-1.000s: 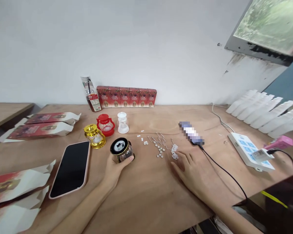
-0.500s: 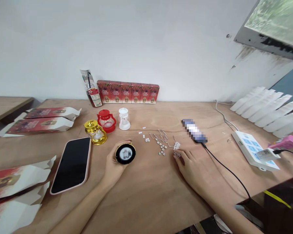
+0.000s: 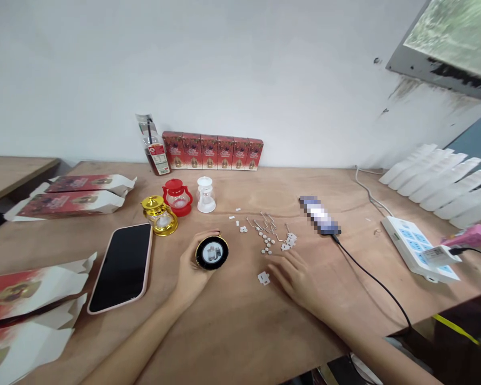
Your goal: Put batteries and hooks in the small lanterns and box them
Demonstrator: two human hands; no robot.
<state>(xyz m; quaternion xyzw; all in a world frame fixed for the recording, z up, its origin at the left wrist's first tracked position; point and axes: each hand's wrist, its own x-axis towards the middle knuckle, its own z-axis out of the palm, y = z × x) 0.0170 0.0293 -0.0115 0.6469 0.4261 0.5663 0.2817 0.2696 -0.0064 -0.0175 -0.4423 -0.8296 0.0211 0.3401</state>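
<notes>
In my left hand [image 3: 193, 266] is a small lantern [image 3: 211, 252], its round black base turned up toward me and a gold rim showing around it. White and metal parts sit inside the base's round opening. My right hand [image 3: 292, 275] rests on the table with its fingers apart and holds nothing. Just left of its fingertips lies a white plastic piece [image 3: 263, 278]. Beyond the fingers are more white plastic pieces [image 3: 289, 241], small round button cells [image 3: 266, 241] and bent metal wires [image 3: 269, 222]. Tiny white bits [image 3: 243, 229] lie farther left.
Gold [image 3: 159, 216], red [image 3: 177, 198] and white [image 3: 206, 195] lanterns stand behind my left hand. A phone [image 3: 122, 267] and opened boxes [image 3: 74, 203] lie left. Red boxes [image 3: 212, 152] and a bottle [image 3: 156, 152] line the wall. A cabled phone [image 3: 319, 215] and power strip [image 3: 419, 248] are right.
My right hand has moved left and nearer from the pile of white plastic pieces. One piece now lies apart beside its fingertips. My left hand still holds the lantern.
</notes>
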